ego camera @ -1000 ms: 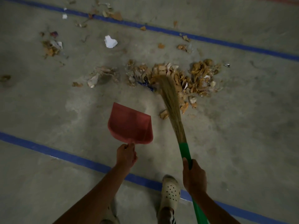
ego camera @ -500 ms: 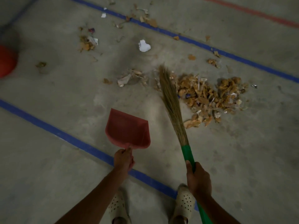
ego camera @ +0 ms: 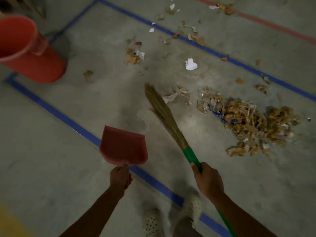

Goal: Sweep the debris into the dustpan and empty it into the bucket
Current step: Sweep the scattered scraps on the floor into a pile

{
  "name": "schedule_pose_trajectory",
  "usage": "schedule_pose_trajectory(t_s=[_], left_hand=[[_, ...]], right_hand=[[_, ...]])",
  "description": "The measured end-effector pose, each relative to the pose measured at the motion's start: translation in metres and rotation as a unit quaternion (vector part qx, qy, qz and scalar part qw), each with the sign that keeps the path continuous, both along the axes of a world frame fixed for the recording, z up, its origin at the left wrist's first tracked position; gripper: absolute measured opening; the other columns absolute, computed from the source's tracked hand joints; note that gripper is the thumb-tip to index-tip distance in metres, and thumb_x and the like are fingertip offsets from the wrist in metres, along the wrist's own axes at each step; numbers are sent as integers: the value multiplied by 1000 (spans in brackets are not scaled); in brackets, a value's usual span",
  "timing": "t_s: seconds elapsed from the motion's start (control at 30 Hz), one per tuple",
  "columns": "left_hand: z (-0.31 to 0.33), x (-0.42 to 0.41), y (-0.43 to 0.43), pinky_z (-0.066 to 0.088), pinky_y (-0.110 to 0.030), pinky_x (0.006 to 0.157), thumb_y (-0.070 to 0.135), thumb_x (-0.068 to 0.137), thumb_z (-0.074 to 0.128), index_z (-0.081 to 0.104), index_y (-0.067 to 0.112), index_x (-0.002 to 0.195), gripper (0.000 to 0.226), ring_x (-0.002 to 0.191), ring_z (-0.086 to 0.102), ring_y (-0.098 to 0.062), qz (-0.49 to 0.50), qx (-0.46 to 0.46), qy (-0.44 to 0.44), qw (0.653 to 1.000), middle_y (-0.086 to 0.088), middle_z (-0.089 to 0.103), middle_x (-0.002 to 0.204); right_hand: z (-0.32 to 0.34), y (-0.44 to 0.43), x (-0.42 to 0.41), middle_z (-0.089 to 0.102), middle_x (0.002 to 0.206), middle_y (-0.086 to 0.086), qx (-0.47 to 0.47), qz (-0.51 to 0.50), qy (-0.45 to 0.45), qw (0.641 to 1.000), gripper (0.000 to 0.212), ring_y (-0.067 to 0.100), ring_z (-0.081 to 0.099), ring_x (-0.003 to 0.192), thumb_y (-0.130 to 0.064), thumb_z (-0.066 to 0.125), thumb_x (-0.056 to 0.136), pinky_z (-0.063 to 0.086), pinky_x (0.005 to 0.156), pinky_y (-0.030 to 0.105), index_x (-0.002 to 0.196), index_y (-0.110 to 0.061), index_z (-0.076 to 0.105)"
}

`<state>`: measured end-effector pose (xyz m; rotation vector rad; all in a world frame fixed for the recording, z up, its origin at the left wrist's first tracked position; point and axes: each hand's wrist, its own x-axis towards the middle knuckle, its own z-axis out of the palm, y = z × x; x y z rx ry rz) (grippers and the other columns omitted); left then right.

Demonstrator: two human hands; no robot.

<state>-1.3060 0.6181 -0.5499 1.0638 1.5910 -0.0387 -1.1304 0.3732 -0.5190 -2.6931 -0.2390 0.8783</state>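
Note:
My left hand grips the handle of a red dustpan, held above the floor with nothing visible in it. My right hand is shut on the green handle of a straw broom, whose bristle tip points up-left, away from the debris. A big pile of brown and white debris lies on the concrete to the right of the broom. A red bucket stands at the upper left.
Scattered scraps lie farther off: a white crumpled paper, a small heap, bits along the far blue floor line. A near blue line crosses under the dustpan. My two light shoes are at the bottom.
The view has swung left, bringing the red bucket fully in. The broom tip has lifted off the pile and swung left. The dustpan stays held in the left hand.

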Motion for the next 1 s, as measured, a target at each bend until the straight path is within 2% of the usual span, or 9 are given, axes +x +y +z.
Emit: schedule_pose_trajectory(t_s=[0.17, 0.23, 0.37, 0.47, 0.67, 0.9, 1.0], left_hand=[[-9, 4, 54, 29, -25, 48, 23, 100, 58, 52, 4, 64, 41, 50, 47, -21, 31, 7, 4, 999, -16, 54, 57], [-14, 12, 75, 29, -25, 46, 24, 100, 58, 50, 5, 64, 42, 49, 45, -20, 37, 4, 11, 999, -15, 52, 56], [-25, 27, 115, 28, -22, 41, 26, 100, 57, 49, 7, 66, 40, 48, 45, -18, 36, -6, 15, 999, -14, 50, 60], [-28, 41, 146, 27, -20, 36, 25, 102, 56, 47, 7, 62, 45, 40, 41, -17, 19, 7, 13, 1000, -14, 47, 56], [-36, 65, 224, 27, -19, 34, 22, 101, 55, 45, 6, 64, 42, 31, 38, -15, 15, 18, 1, 1000, -12, 43, 52], [-55, 69, 313, 32, -21, 38, 27, 102, 54, 46, 9, 69, 39, 34, 41, -18, 23, 19, 2, 1000, -9, 43, 50], [-67, 63, 356, 32, -22, 39, 26, 102, 55, 49, 6, 69, 39, 33, 41, -16, 21, 25, 17, 999, -10, 46, 50]], right_hand=[[-13, 64, 5, 54, 61, -4, 10, 11, 19, 1000, 39, 9, 52, 51, -53, 47, 99, 35, 43, 21, 83, -18, 55], [-20, 90, 8, 52, 59, -4, 20, 4, 31, 999, 38, 8, 49, 49, -50, 47, 99, 31, 42, 19, 81, -18, 54], [-34, 137, 17, 53, 58, -4, 34, -4, 46, 998, 38, 9, 49, 47, -49, 48, 99, 35, 42, 19, 78, -18, 54], [-41, 168, 25, 54, 58, -4, 38, -2, 54, 998, 37, 8, 50, 47, -49, 48, 99, 34, 43, 18, 79, -19, 54], [-50, 245, 41, 51, 58, -6, 36, 55, 60, 996, 33, 4, 47, 46, -48, 47, 100, 34, 43, 16, 83, -20, 54], [-56, 356, 36, 52, 67, -6, 14, 121, 90, 988, 31, 3, 48, 53, -47, 39, 103, 30, 43, 15, 93, -19, 49], [-62, 405, 30, 52, 68, -6, 19, 118, 88, 989, 32, 5, 49, 54, -46, 39, 104, 33, 45, 17, 93, -19, 50]])
